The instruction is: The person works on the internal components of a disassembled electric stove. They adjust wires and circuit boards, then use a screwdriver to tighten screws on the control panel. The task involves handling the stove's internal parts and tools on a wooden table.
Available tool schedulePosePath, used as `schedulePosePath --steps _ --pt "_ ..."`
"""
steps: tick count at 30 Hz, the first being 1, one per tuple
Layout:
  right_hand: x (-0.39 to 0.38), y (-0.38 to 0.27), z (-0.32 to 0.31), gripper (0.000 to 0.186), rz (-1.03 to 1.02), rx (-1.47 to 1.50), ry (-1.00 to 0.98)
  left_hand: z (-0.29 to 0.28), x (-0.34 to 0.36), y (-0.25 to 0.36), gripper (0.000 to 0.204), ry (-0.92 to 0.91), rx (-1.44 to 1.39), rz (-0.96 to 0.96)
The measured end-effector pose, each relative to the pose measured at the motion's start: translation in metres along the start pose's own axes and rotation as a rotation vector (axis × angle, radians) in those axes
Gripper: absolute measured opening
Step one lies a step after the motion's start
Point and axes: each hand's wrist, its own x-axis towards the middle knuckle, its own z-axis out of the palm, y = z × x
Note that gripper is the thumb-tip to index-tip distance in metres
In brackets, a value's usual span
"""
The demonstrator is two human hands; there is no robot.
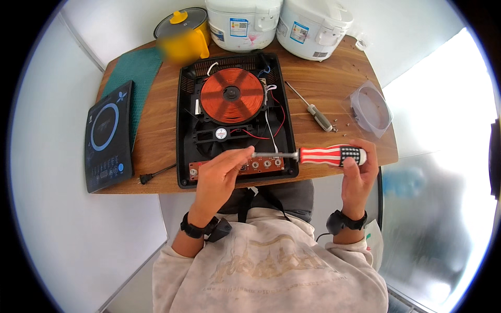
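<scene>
My right hand (pixel 358 177) is wrapped around the red, white and dark-blue handle of a screwdriver (pixel 323 155), its shaft lying level and pointing left. At the shaft's tip, the fingers of my left hand (pixel 222 175) are pinched together; whatever small thing lies between them is hidden. Both hands are over the near edge of an opened induction cooker base (pixel 183 130). Inside that black shell are a round copper coil (pixel 229 96), red and white wires, a fan partly covered by my left hand, and a reddish-brown circuit board (pixel 267 164) along the near side.
A grey-handled screwdriver (pixel 319 117) lies right of the base, near several small screws (pixel 335 125) and a clear plastic container (pixel 371 108). Leftward, the cooker's black top panel (pixel 109 138) rests on a green mat (pixel 146 65). A plug (pixel 146 178), yellow pot (pixel 182 44) and white rice cookers (pixel 242 26) stand around.
</scene>
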Motion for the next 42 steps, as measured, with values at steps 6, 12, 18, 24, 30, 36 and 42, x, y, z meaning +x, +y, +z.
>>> schedulePosePath --steps 6,12,18,24,30,36,42 --pt "0.006 0.018 0.001 0.029 0.056 -0.085 0.065 -0.056 -0.025 0.001 0.036 0.072 0.115 -0.258" --pt "-0.013 0.047 0.019 0.025 0.104 -0.119 0.167 -0.116 -0.059 -0.024 0.012 0.282 0.049 -0.433" --pt "-0.04 0.08 0.039 0.026 0.133 -0.364 0.098 -0.164 -0.084 -0.048 0.01 0.226 0.134 -0.46" --pt "-0.035 0.091 0.072 0.03 0.062 -0.612 -0.02 -0.179 -0.086 -0.045 0.017 0.243 0.259 -0.405" --pt "-0.042 0.083 0.104 0.031 0.062 -0.905 -0.096 -0.199 -0.093 -0.06 0.019 0.222 0.378 -0.369" --pt "-0.04 0.065 0.137 0.029 -0.263 -0.906 -0.163 -0.21 -0.091 -0.075 0.026 0.178 0.222 -0.499" --pt "-0.046 0.035 0.223 0.027 -0.427 -0.683 -0.566 -0.22 -0.095 -0.099 0.022 0.101 0.335 -0.508"
